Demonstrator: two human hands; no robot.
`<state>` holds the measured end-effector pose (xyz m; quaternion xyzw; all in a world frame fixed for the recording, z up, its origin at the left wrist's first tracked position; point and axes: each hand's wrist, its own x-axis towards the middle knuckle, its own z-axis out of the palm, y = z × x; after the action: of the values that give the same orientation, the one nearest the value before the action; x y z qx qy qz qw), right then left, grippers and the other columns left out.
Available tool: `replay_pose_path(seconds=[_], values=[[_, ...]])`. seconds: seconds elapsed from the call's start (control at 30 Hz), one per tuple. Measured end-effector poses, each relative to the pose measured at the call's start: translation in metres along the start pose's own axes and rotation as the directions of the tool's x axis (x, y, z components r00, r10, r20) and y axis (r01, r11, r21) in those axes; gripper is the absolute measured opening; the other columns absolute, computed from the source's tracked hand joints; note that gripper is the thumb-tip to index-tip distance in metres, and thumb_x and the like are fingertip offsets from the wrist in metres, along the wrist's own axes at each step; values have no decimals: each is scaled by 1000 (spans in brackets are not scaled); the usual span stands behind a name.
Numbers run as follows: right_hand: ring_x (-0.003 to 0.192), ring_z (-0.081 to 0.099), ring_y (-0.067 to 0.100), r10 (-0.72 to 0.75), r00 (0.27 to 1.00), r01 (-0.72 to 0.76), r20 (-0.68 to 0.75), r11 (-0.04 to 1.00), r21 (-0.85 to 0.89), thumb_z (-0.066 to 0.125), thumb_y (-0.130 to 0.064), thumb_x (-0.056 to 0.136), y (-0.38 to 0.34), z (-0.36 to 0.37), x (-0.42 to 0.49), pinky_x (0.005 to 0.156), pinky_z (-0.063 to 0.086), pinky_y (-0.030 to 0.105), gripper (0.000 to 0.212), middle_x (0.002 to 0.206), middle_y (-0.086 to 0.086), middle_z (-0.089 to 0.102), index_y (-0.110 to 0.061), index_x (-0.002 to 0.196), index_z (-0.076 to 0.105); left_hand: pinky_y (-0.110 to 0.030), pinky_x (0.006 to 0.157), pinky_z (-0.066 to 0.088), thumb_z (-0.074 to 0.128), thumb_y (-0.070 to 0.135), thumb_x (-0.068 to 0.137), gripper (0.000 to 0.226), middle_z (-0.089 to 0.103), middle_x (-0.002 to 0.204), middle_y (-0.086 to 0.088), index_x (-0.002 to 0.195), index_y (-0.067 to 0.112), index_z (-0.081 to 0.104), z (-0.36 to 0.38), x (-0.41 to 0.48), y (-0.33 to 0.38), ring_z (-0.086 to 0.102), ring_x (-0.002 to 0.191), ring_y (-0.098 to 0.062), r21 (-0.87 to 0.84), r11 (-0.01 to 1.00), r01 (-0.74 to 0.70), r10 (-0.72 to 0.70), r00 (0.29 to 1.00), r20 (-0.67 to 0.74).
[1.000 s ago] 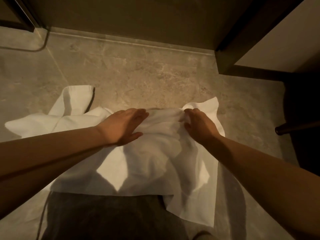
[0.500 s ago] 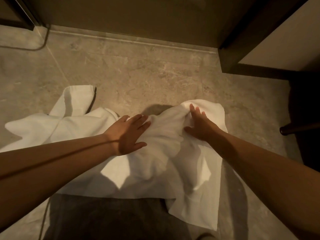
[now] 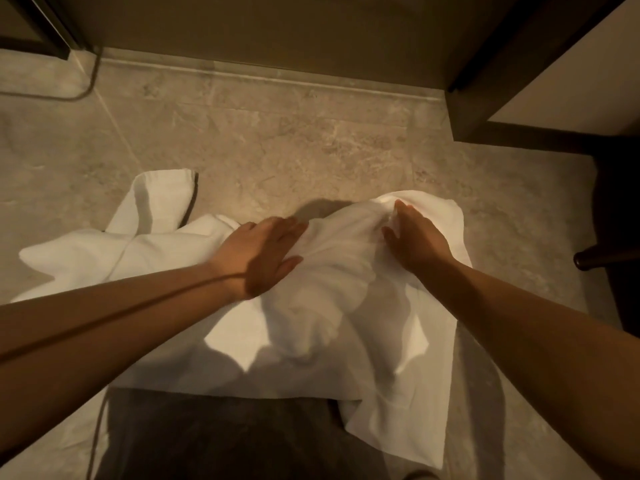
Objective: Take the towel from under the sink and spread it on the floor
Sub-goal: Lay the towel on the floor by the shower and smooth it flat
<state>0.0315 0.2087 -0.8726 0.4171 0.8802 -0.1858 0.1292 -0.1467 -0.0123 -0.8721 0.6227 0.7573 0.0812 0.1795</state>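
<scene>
A white towel [image 3: 311,327] lies crumpled on the stone floor [image 3: 277,133], bunched into a ridge in the middle. My left hand [image 3: 263,254] rests flat on the towel's far edge with fingers together and extended. My right hand [image 3: 415,237] presses on the raised fold at the far right, fingertips dug into the cloth. A second white folded piece [image 3: 156,202] sticks out at the far left, and I cannot tell whether it belongs to the same towel.
A dark wall base [image 3: 242,29] runs along the far side. A dark cabinet frame [image 3: 485,109] stands at the right, with a dark round leg end [image 3: 585,261] beside it. My dark trousers [image 3: 225,438] fill the bottom of the view.
My right hand has pushed the towel's far right fold further from me, and the cloth has bunched higher there. My left hand stayed flat on the towel, sliding slightly forward.
</scene>
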Motion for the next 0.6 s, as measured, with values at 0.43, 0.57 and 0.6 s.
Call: replay_pose_path(seconds=[0.43,0.57,0.6], values=[[97,53,31,-483,868,468,-117,874,-133,54,-16,90,-56,-2,-8,80,45,41,30,100,9,65,-16,118,62,-36,82,46,42,35,95,36,61,111,1,129,28,53,-28,-23,-51,53,108,-23,27,995,100,-101,994,31],[93,52,28,-461,886,440,-59,873,-212,52,-19,91,-58,0,-13,69,42,36,23,94,7,61,-17,110,63,-34,83,46,48,42,92,38,56,110,5,129,31,53,-34,-25,-54,48,113,-17,16,993,118,-119,989,90],[94,52,27,-452,891,431,-48,874,-226,51,-20,91,-59,-1,-15,68,42,36,22,95,6,60,-16,108,63,-33,82,46,50,41,92,38,55,109,5,128,30,54,-35,-26,-54,47,113,-17,13,992,124,-125,987,99]])
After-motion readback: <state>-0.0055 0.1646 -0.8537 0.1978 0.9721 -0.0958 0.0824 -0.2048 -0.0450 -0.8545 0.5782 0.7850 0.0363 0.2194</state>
